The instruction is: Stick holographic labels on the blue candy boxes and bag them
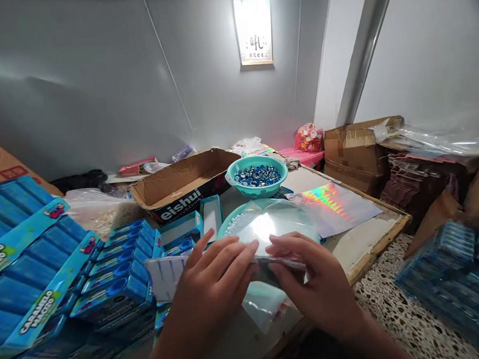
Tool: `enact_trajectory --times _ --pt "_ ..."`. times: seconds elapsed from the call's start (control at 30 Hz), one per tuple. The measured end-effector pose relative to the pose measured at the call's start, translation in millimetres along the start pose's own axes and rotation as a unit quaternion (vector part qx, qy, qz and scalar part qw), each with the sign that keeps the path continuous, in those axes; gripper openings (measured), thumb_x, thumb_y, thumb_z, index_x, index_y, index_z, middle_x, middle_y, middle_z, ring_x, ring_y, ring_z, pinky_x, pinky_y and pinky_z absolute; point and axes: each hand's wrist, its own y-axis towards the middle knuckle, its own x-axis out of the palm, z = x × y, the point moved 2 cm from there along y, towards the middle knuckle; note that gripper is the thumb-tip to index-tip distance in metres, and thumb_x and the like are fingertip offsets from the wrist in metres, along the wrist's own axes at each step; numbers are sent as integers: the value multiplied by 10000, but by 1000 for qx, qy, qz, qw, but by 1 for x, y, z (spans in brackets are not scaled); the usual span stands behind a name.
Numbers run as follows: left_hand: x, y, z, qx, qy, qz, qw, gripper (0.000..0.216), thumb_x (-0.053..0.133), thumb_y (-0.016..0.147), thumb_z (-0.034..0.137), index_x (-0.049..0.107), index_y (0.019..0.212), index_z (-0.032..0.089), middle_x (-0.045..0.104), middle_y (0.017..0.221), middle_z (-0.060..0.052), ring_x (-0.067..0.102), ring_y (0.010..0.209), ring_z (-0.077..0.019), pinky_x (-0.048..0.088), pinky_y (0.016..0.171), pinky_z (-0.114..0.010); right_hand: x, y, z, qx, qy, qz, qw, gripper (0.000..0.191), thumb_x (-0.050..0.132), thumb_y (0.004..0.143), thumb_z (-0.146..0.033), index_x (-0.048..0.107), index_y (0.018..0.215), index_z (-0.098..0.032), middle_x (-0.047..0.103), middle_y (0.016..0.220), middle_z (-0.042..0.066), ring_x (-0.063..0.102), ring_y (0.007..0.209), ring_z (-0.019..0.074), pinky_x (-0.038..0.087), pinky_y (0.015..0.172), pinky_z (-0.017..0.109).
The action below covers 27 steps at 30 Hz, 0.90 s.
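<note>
Both my hands meet over a shiny clear film sheet [271, 227] at the table's front edge. My left hand [213, 288] pinches its left end, fingers pressed on the folded edge. My right hand [309, 275] grips the right end of the same sheet, fingers curled over it. Under the sheet lies a teal basin [227, 223] with small white beads along its rim. A white card with blue stripes [164, 275] lies just left of my left hand.
A teal colander [257, 186] of blue wrapped candies sits behind the sheet. An open cardboard box [183, 185] stands at the back left. Blue candy boxes [119, 271] are stacked on the left. A holographic sheet [337, 206] lies on the right. Cartons are piled at the far right.
</note>
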Motion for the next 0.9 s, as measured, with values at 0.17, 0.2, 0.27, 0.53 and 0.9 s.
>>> enact_trajectory --times 0.17,0.2,0.27,0.53,0.9 --pt "-3 -14 -12 16 -54 -12 998 253 580 956 128 665 1183 203 725 855 21 654 779 -97 415 1063 -362 7 -5 10 68 70 -49 994 236 658 879 -110 732 1052 -253 743 1007 16 711 912 155 590 815 251" --pt "-4 -17 -13 16 -47 -6 999 270 570 954 103 665 1187 201 729 869 13 656 797 -103 411 1068 -378 9 -5 13 76 59 -53 994 189 658 893 -131 748 1009 -249 754 973 12 712 893 151 581 806 243" --pt "-5 -21 -12 17 -29 15 999 309 573 933 52 671 1184 202 747 947 -14 668 875 -124 399 1091 -417 12 -5 16 81 49 -44 995 169 643 918 -159 758 1000 -252 768 944 2 717 868 143 570 795 230" --pt "8 -38 -3 23 75 91 993 420 689 829 -13 665 1219 140 712 1208 -164 640 1185 -237 475 1062 -464 27 -6 15 83 54 3 995 159 636 932 -206 768 1007 -257 778 995 4 728 900 149 572 819 222" --pt "13 -38 12 31 -106 122 986 176 698 841 63 657 942 202 794 986 -4 697 1115 -165 492 1102 -363 14 -8 28 193 59 110 973 215 696 865 -390 772 911 -194 753 794 44 679 654 166 563 578 225"
